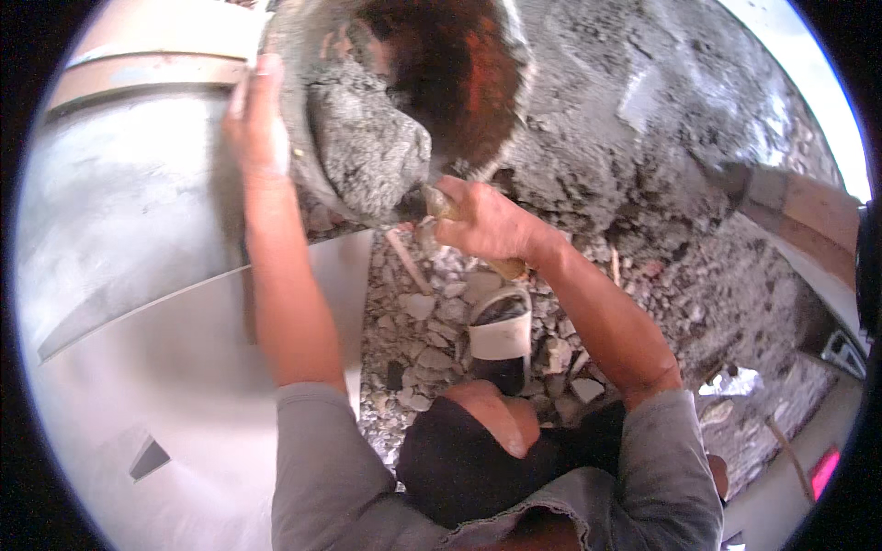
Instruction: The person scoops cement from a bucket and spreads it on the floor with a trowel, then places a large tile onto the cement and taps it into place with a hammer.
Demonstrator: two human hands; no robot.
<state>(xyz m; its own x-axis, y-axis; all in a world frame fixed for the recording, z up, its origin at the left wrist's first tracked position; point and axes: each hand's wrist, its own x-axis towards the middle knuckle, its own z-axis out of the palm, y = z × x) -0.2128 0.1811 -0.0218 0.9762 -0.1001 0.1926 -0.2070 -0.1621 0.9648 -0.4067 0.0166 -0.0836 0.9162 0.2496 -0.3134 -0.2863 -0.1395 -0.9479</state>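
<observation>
A left hand (260,129) braces a bucket (482,55) with outstretched fingers as a right hand (491,220) grips a tool handle (442,204), gray mortar (372,142) just beyond its fingers.

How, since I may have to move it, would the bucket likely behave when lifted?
The bucket is probably heavy for its size, with a thick mound of grey mortar showing inside. It may lean left, since the mortar shows mostly on that side. Its round shape suggests it could roll if laid over.
</observation>
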